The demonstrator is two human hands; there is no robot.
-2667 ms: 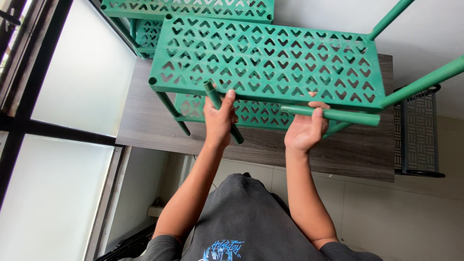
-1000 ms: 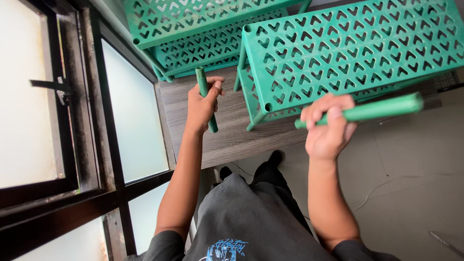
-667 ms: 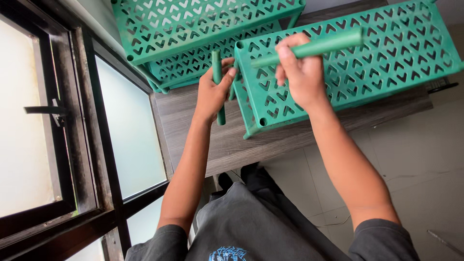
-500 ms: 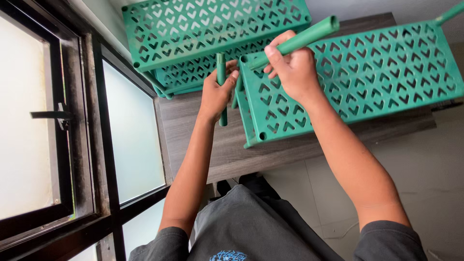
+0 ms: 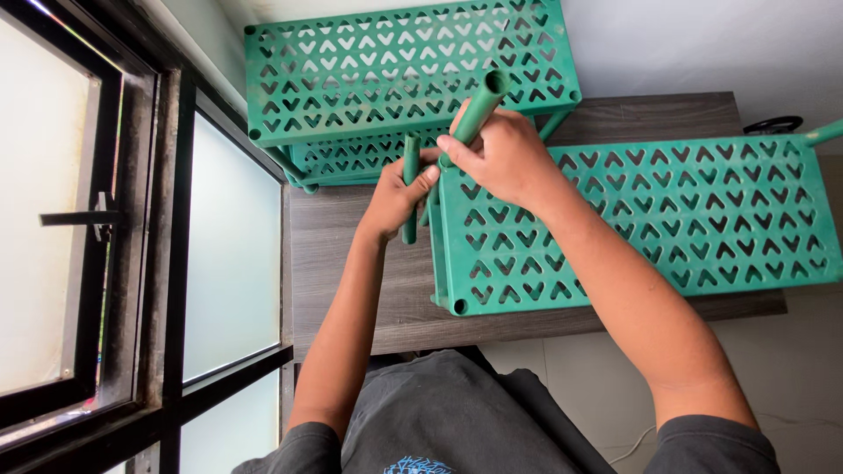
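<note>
My right hand (image 5: 502,160) grips a green plastic tube (image 5: 482,101) that points up and away, its open end toward the camera. My left hand (image 5: 398,195) holds a second, shorter green tube (image 5: 410,164) upright, close beside the first. Both hands meet over the near left corner of a green perforated shelf panel (image 5: 702,219) that lies across a grey wooden bench (image 5: 351,263). A second green shelf unit (image 5: 395,70) with stacked tiers stands behind, to the left.
A dark-framed window with frosted panes (image 5: 233,254) runs along the left. A white wall lies beyond the shelves. A small black object (image 5: 773,125) sits at the bench's far right. Pale floor tiles show at the lower right.
My right hand has swung its long tube from level to steeply tilted and brought it in to the left hand's tube. The view has shifted so that both shelf units sit more centred.
</note>
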